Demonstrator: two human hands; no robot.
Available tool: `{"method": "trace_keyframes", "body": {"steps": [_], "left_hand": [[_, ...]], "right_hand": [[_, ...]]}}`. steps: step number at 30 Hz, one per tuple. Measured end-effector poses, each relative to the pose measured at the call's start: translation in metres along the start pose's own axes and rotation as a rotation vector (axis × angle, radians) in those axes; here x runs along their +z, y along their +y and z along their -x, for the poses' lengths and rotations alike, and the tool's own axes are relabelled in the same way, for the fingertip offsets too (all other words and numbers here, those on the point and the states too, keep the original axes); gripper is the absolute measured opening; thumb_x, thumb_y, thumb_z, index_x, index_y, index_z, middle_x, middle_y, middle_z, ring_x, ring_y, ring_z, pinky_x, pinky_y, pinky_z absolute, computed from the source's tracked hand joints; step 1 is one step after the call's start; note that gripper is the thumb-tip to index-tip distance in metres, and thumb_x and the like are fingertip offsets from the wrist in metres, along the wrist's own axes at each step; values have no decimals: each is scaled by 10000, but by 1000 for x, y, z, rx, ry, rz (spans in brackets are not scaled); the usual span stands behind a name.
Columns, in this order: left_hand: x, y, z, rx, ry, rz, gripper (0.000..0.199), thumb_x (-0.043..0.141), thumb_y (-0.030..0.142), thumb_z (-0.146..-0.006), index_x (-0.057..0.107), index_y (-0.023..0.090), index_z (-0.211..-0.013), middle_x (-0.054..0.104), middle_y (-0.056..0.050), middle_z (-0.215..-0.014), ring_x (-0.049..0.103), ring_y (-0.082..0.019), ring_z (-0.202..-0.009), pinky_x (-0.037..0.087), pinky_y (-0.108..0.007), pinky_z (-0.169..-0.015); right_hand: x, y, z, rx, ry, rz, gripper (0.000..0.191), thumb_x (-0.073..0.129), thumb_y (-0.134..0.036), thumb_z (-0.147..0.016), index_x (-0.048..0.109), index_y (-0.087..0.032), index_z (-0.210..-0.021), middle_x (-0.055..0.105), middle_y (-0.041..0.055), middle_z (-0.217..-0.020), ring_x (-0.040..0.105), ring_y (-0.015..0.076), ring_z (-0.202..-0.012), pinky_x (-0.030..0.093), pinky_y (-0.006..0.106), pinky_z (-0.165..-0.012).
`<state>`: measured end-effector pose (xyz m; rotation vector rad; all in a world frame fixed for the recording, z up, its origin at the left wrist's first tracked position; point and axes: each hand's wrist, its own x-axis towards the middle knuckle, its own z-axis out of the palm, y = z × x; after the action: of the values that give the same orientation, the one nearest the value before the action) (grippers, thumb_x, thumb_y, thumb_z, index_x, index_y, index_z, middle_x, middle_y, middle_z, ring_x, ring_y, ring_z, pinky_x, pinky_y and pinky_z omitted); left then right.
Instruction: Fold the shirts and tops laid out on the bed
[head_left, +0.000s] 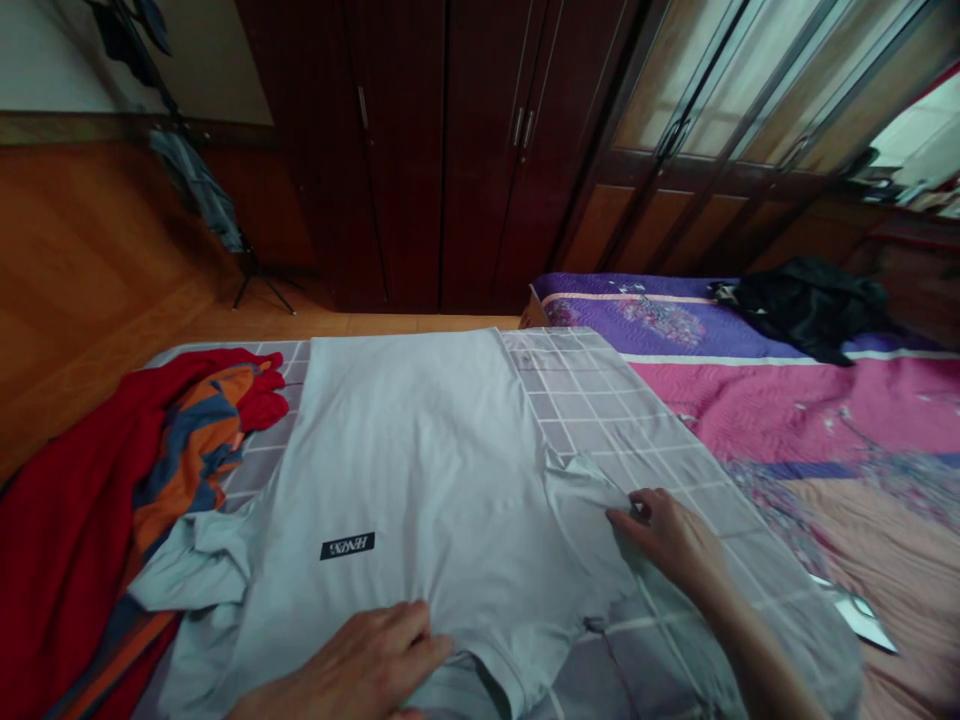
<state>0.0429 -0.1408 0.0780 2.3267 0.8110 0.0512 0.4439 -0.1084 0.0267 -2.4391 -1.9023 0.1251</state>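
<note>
Nearest the wearer, the neckline of a pale T-shirt is found beside the left hand, which is laid on the fabric; whether any cloth is gripped there cannot be told. At the right hand, the edge of one sleeve appears to be pinched between thumb and finger. The other sleeve is left bunched toward a striped garment and a red garment. A black label is shown face up on the shirt, and the body is spread over a grey checked cloth, its hem pointed away. The step in hand is judged to be straightening; a gentle outward pull on the held sleeve seems called for, with the bunched one also to be flattened. Farther off, a patterned bed and a dark wardrobe are seen.
</note>
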Motion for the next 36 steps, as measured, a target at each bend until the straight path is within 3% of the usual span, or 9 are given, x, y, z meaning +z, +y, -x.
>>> {"method": "trace_keyframes", "body": {"steps": [5,10,12,20,24,28,32,34,36], "left_hand": [[-2,-9,-15,61,-120,61,213,518,358,-908,580,299,-1103,629,-5,-962,605,-165,-888,448,-218,-830],[6,-22,-31,33,-187,121,157,576,306,-874,625,272,-1019,679,14,-890,631,-159,-812,435,-193,-752],[9,-27,-34,8,-187,166,171,622,306,-842,642,271,-1009,690,25,-850,633,-152,-776,430,-185,-744],[10,-44,-38,-177,-208,453,276,597,270,-804,670,261,-1071,682,-1,-895,599,-129,-756,453,-165,-702],[6,-47,-39,-223,-204,517,284,573,290,-791,674,259,-1055,670,4,-906,580,-120,-763,452,-161,-708],[3,-47,-40,-217,-205,498,306,547,311,-794,660,259,-1073,670,-5,-918,582,-133,-778,460,-180,-712],[7,-49,-39,-214,-179,509,324,517,296,-793,644,252,-1088,672,-20,-940,595,-144,-779,470,-196,-702],[10,-50,-39,-201,-177,508,314,524,275,-779,645,255,-1068,673,-12,-929,596,-141,-778,466,-189,-697],[11,-51,-40,-189,-175,494,299,521,268,-781,647,250,-1051,672,-9,-920,595,-137,-775,461,-179,-694]], "right_hand": [[-6,-6,-10,119,-90,-241,187,541,-368,-710,588,-197,-650,607,34,-642,580,187,-629,360,270,-561],[-7,-8,-13,310,-236,-958,255,620,-432,-634,568,-185,-672,559,-23,-528,510,126,-463,345,238,-449],[-10,-11,-11,383,-279,-1127,262,677,-392,-598,577,-183,-720,587,-30,-541,520,117,-450,364,228,-442],[-20,-10,8,563,-323,-1328,334,740,-339,-557,628,-190,-834,681,13,-640,639,177,-551,489,256,-526],[-28,-10,11,586,-270,-1290,357,700,-373,-600,655,-178,-895,682,30,-652,642,193,-567,488,270,-526],[-41,-39,13,421,-120,-1000,411,586,-431,-722,648,-154,-1019,691,56,-694,631,205,-561,470,290,-513],[-38,-96,28,-95,10,-426,313,460,-276,-825,649,-182,-1055,701,75,-805,650,216,-677,450,295,-601],[-28,-120,38,-342,-21,-203,309,437,-149,-817,639,-192,-1047,682,57,-787,642,201,-671,413,271,-575],[-15,-134,47,-454,-67,-72,303,460,-82,-788,624,-191,-1018,655,34,-745,627,188,-634,372,257,-535]]}}
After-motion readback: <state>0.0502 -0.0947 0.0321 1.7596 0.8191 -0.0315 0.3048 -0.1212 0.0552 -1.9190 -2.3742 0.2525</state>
